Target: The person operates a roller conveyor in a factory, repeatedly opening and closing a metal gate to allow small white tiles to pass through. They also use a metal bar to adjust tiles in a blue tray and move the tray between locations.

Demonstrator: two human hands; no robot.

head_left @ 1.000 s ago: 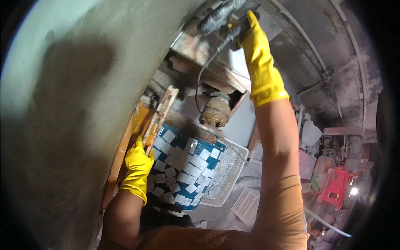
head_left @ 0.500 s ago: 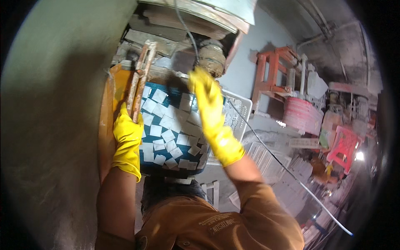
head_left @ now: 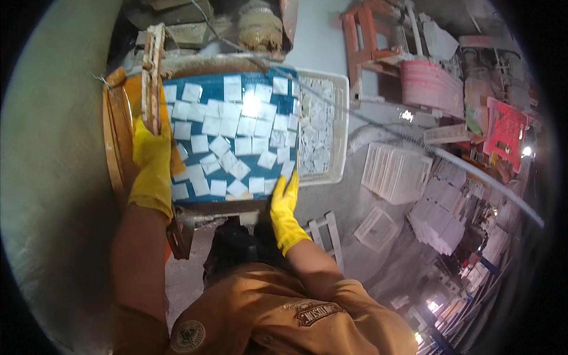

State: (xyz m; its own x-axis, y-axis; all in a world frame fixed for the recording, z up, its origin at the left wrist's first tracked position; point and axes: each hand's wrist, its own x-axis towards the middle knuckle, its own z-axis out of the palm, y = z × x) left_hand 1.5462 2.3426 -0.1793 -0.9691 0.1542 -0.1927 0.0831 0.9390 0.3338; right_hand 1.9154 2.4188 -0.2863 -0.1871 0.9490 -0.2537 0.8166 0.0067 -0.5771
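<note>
My left hand [head_left: 151,168], in a yellow rubber glove, is closed round the lower end of a long, narrow rusty metal frame [head_left: 152,77], held upright at the left of a blue board [head_left: 228,89]. Many white square tiles [head_left: 231,127] lie scattered over the wet-looking board. At the board's near right corner is my right hand [head_left: 286,213], also in a yellow glove. Its fingers are apart and reach the board's edge beside the tiles; they hold nothing that I can see.
A white plastic basket [head_left: 340,127] of white pieces adjoins the board's right side. An orange-yellow panel [head_left: 116,136] stands on its left. A dark cable [head_left: 384,127] crosses to the right. Beyond are a red stool [head_left: 370,41], stacked crates [head_left: 396,171] and a mud-caked motor-like drum [head_left: 259,29].
My right hand has come down from above the board to its near right corner. My left hand still holds the rusty frame. The view has shifted, showing more of the basket.
</note>
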